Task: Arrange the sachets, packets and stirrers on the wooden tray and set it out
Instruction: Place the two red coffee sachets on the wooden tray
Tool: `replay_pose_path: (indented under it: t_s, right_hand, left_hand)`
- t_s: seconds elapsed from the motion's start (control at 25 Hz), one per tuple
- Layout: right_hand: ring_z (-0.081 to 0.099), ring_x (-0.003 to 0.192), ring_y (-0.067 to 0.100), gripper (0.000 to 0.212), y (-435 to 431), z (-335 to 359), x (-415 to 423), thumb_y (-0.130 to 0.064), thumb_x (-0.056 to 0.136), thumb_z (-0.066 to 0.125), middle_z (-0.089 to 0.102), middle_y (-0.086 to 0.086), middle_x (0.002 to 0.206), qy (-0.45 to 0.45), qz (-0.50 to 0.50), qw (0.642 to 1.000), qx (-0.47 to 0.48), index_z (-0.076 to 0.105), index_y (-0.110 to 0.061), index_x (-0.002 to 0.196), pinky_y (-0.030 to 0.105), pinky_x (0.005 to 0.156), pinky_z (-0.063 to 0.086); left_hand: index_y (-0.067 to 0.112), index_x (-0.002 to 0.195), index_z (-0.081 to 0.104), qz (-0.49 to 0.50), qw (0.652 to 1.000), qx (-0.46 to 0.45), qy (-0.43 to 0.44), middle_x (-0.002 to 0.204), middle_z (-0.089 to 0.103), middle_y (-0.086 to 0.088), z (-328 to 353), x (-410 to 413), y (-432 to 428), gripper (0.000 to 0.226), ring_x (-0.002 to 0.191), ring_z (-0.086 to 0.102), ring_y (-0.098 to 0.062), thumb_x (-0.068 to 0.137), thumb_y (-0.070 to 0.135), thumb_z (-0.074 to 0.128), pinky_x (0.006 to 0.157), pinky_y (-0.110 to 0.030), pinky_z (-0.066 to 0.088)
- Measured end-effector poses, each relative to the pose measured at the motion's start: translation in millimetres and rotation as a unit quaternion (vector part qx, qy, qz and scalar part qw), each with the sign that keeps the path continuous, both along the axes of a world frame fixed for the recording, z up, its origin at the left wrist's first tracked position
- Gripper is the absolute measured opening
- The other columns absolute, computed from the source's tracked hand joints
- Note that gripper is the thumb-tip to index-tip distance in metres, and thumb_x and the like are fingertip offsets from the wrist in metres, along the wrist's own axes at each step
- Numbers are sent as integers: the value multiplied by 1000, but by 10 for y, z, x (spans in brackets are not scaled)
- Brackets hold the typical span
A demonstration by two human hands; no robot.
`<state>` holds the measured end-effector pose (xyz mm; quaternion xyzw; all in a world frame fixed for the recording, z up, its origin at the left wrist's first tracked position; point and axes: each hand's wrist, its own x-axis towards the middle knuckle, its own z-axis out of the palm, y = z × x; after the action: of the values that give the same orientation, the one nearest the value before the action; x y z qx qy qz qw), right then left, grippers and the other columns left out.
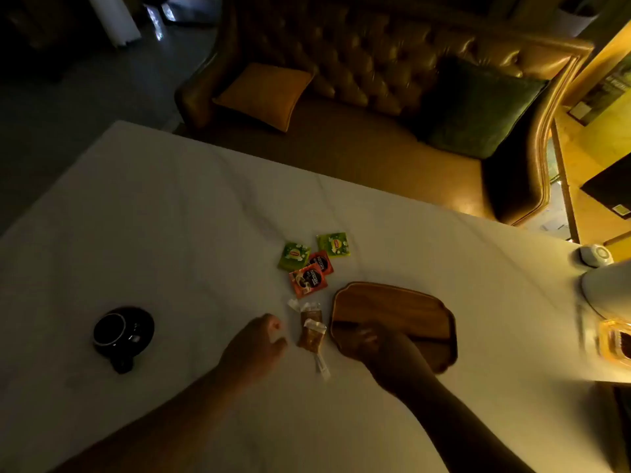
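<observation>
**Hands by the tray, sachets loose on the table**

The right hand (367,339) lies over the near left corner of the wooden tray (396,308); it is blurred and dark, so I cannot tell whether its fingers are gripping the rim or just resting on it. The left hand (254,349) hovers over the white table (153,216), fingers loosely curled and holding nothing, just left of two brown sugar packets (311,331).

These packets lie side by side beside the tray's left edge, with a thin white stirrer wrapper (321,365) trailing toward the viewer. Farther away sit two red coffee sachets (309,279), overlapping, and two green tea sachets (294,256), one on each side of the farther red one. The tray's visible surface is bare.

A black cup (111,331) on a black saucer stands well to the left. Beyond the table is a tufted sofa (375,63) with cushions.
</observation>
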<state>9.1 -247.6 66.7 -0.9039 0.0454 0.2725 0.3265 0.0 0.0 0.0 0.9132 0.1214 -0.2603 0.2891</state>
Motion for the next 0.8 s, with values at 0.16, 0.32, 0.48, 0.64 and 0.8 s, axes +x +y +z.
replay_pose_path:
  t_s: [0.16,0.32,0.48,0.64,0.8]
  right_hand:
    - [61,73,2,12,209,-352,768,-32,87,61,69,-8,93,-33,-42,998,21,62,-33,99,21,62,50]
    - [66,85,16,25,436,-790,1412,-39,89,60,71,0,103,-99,-23,992,-69,66,-22,107,36,75,57]
    - [65,93,26,38,568,-1074,1782,-47,87,57,70,7,105,-92,7,985,-143,68,-16,104,35,74,53]
    - [66,88,27,34,693,-1144,1894,-45,84,63,69,8,94,-55,29,986,-155,68,-12,94,34,66,50]
    - [67,86,27,17,698,-992,1803,-26,86,60,70,8,90,-45,25,997,-60,68,-12,91,36,70,55]
  left_hand:
    - [23,120,55,-7,992,44,-121,115,60,-2,-140,659,-9,41,98,58,-16,85,44,63,79,-32,53]
    - [24,116,56,-41,979,87,-180,112,58,-3,-306,1076,-207,55,99,58,-21,74,56,70,70,-30,48]
    - [22,125,46,-78,974,119,-178,126,53,-7,-483,1282,-308,74,106,59,-26,68,55,78,75,-35,49]
    - [19,124,50,-73,973,143,-167,121,59,-9,-526,1378,-345,71,103,63,-31,68,52,80,74,-37,48]
    - [21,98,63,-77,973,144,-161,87,62,-3,-385,1379,-344,33,87,66,-27,84,51,65,65,-31,42]
